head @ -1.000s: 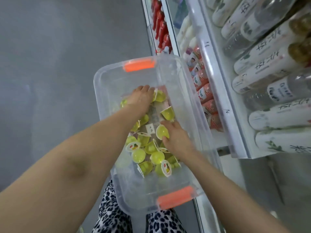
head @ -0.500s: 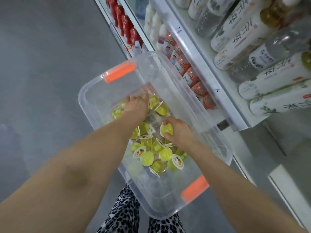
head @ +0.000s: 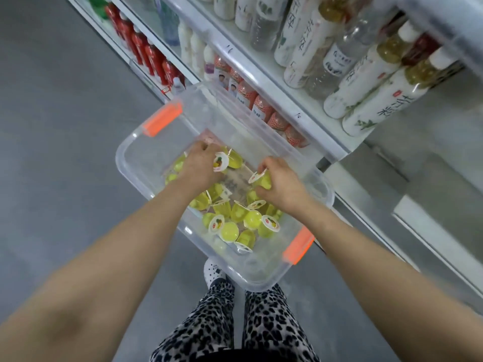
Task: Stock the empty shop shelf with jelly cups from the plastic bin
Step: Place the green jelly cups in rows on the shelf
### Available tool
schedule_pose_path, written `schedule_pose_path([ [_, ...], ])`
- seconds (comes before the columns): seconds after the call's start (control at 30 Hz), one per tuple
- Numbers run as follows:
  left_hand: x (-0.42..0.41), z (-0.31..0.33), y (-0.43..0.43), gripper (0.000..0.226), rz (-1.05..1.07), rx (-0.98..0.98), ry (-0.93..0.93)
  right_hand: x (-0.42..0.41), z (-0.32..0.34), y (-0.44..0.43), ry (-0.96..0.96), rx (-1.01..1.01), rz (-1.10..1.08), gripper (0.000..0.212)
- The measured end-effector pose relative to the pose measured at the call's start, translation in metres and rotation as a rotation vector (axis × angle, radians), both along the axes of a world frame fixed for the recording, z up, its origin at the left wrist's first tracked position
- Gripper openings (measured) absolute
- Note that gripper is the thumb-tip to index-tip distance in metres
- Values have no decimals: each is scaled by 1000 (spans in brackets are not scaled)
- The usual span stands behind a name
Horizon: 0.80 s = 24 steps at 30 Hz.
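— Two jelly cups (head: 220,162) are up now: our left grip (head: 201,167), flat among them a second ago, pinches one; our right grip (head: 282,185) still clasps another.
— So both loads are ready. The rest lie in the bin (head: 125,163), centre frame; we'd carry ours to the shelf (head: 317,134), upper right, next.

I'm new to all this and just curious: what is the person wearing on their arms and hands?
Nothing that shows. No sleeves are in view, and the left hand and right hand have no gloves, and no watch or rings that I can see. Lower down are leopard-print trousers and a white shoe.
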<state>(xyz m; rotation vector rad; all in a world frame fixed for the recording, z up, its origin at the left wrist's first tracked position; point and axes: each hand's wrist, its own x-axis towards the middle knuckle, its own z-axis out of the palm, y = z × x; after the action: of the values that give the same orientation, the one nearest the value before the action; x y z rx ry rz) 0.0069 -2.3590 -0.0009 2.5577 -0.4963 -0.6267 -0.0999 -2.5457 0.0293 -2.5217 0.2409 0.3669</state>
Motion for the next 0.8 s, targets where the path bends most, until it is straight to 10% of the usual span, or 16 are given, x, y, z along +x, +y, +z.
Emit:
schedule_pose_path([
  [0.8, -249, 175, -193, 46, -298, -878, 215, -302, 155, -125, -699, 119, -874, 45],
])
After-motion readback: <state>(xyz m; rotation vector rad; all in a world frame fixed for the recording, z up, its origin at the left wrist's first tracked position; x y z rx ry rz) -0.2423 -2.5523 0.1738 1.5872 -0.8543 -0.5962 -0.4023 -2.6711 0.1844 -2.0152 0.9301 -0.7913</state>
